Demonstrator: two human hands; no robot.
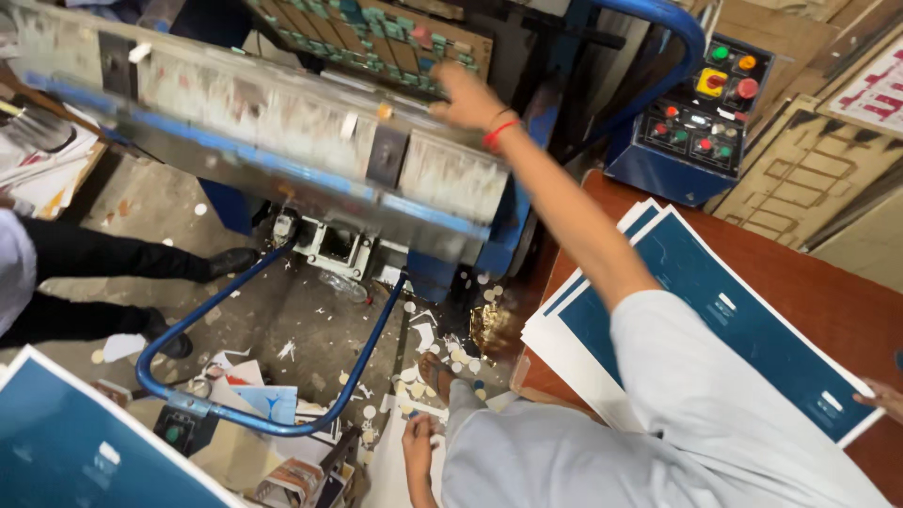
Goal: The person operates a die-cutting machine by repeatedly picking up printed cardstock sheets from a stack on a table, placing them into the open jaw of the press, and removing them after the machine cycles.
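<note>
Right hand (467,97): stretched to the upper middle of the frame, fingers resting on the cutting board (376,38) of the press (282,132); whether that grip is closed on anything cannot be told.
Left hand (418,442): low at the bottom middle, hanging beside the leg, its grip loose and holding nothing.
Printed sheets (734,320): blue stack lying flat on the brown counter (837,292), right of frame, beside the reaching arm.
Control panel (705,103): coloured buttons, upper right.
Floor (310,329): littered with paper scraps under the press.
Other person: dark legs and shoe (230,261) at left.
</note>
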